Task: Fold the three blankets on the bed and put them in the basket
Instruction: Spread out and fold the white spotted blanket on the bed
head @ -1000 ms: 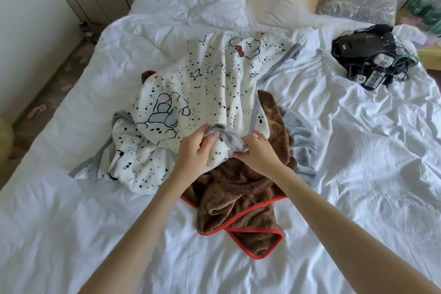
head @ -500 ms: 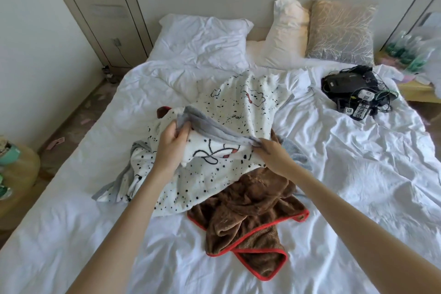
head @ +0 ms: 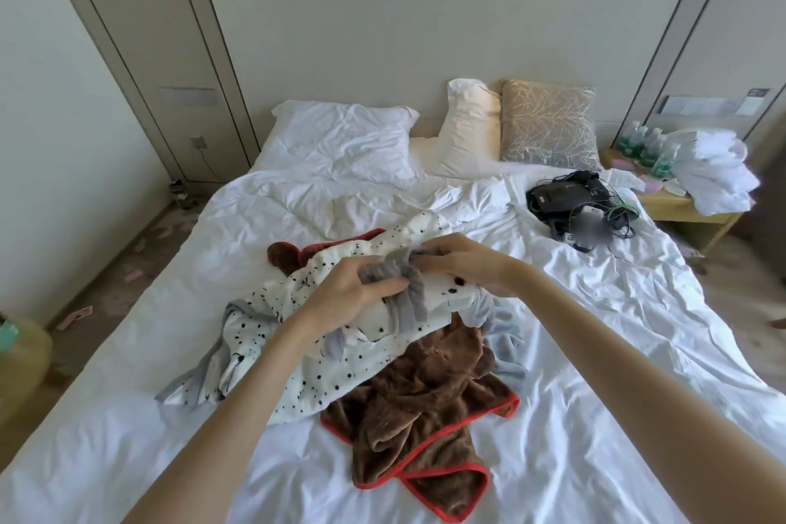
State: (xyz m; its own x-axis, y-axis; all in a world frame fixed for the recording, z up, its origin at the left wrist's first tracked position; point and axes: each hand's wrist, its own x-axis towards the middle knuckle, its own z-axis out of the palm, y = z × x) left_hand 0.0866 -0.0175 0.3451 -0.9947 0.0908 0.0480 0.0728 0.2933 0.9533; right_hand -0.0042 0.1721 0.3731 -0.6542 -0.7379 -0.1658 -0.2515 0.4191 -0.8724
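Observation:
A white blanket with black spots and a grey border lies crumpled in the middle of the bed, on top of a brown blanket with red trim. A pale blue-grey blanket peeks out at the right of the pile. My left hand grips the bunched grey border of the spotted blanket. My right hand pinches the same border just to the right, the two hands close together above the pile. No basket is in view.
Three pillows lie at the head of the bed. A black bag with cables sits on the bed's right side. A bedside table with bottles and white cloth stands at the right, a round stool at the left.
My hands have come back together on the grey border, bunching it, after being spread apart half a second ago. The spotted blanket has gathered into a tighter heap. The camera has tilted up.

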